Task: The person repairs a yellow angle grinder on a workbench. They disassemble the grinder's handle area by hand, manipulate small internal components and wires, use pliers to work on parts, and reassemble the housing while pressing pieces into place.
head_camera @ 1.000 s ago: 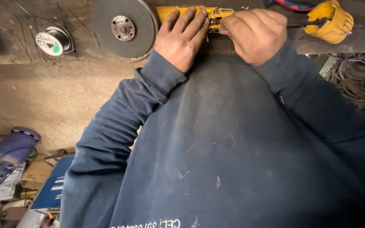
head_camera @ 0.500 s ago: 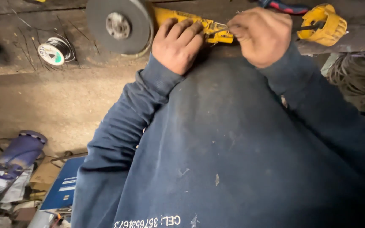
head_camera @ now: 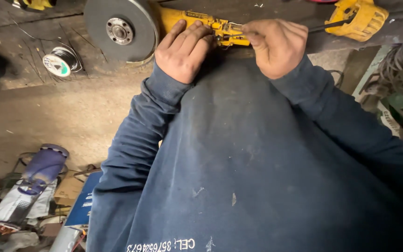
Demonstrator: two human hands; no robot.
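Yellow angle grinder [head_camera: 197,21], housing opened, lies on the wooden bench [head_camera: 33,37], pinned flat under the left hand [head_camera: 183,53]. Right hand [head_camera: 276,46] is pinched on a thin tool at the internals; a slip could nick wiring. Grey disc [head_camera: 120,30] sits beside the knuckles. Wire spool [head_camera: 60,61] and detached yellow rear housing [head_camera: 357,18] crowd either side.

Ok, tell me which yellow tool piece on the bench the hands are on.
The long yellow grinder body beside the grey disc, under the left hand and right hand; the yellow piece far right lies untouched.
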